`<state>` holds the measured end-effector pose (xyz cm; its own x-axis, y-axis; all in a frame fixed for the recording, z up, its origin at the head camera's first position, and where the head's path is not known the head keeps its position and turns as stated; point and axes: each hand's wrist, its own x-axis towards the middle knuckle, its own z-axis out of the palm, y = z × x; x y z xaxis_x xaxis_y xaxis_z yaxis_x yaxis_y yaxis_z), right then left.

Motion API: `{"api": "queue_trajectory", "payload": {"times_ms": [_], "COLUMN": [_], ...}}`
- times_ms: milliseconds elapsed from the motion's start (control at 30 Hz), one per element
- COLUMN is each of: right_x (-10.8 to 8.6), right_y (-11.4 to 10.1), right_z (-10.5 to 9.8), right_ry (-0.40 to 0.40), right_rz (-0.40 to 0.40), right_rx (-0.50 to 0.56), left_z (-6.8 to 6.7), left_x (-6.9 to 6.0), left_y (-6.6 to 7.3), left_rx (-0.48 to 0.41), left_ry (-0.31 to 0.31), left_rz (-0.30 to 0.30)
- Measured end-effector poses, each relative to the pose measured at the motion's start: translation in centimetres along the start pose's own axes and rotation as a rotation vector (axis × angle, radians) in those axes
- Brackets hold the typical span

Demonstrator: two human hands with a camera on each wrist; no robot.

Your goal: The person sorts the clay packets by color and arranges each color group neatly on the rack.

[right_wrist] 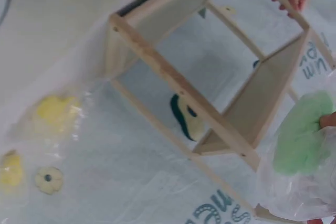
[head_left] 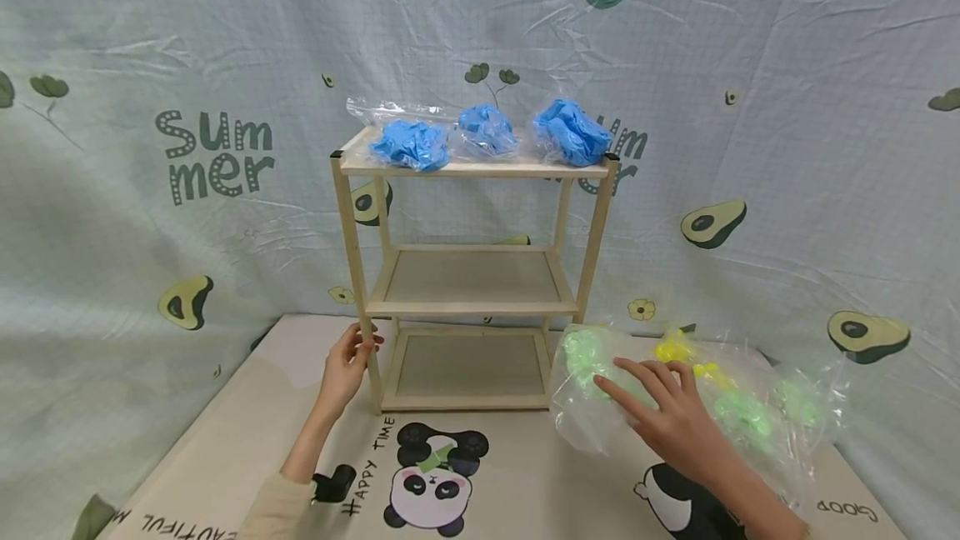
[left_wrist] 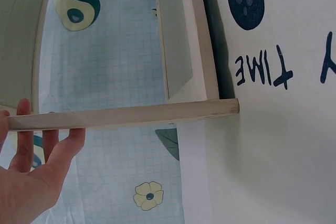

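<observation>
A small wooden shelf rack (head_left: 472, 307) with three levels stands against the backdrop. My left hand (head_left: 348, 369) holds its left front post (left_wrist: 131, 116), with fingers behind the wood and the thumb at the near side. My right hand (head_left: 671, 419) holds a clear plastic bag (head_left: 592, 423) with crumpled light green material (right_wrist: 302, 135) inside, near the rack's right front post. In the right wrist view a fingertip (right_wrist: 328, 120) presses on the green bundle; most of that hand lies outside this view. Clear bags with crumpled blue material (head_left: 411, 145) lie in a row on the top shelf.
Right of the rack, more clear bags lie on the table, with yellow contents (head_left: 675, 348) and light green contents (head_left: 742, 415). A panda-printed cloth (head_left: 517, 473) covers the table. Behind hangs a fabric backdrop (head_left: 787, 148) with avocado and leaf prints.
</observation>
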<state>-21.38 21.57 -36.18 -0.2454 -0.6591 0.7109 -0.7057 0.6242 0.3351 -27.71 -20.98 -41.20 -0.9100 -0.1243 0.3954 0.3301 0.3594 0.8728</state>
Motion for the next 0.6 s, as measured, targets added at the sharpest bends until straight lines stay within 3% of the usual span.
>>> {"api": "queue_trajectory", "payload": {"times_ms": [367,600], "right_x": [3.9,6.8], "right_y": [-0.7,-1.0], "right_z": [1.7,3.9], "right_ry": [0.281,0.381], "right_rz": [0.032,0.078], "right_rx": [0.026,0.039], "left_z": [0.0,0.0], "left_x": [0.0,0.0], "left_y": [0.1,0.2], "left_rx": [0.014,0.012], "left_ry": [0.013,-0.003], "left_rz": [-0.004,-0.011]}}
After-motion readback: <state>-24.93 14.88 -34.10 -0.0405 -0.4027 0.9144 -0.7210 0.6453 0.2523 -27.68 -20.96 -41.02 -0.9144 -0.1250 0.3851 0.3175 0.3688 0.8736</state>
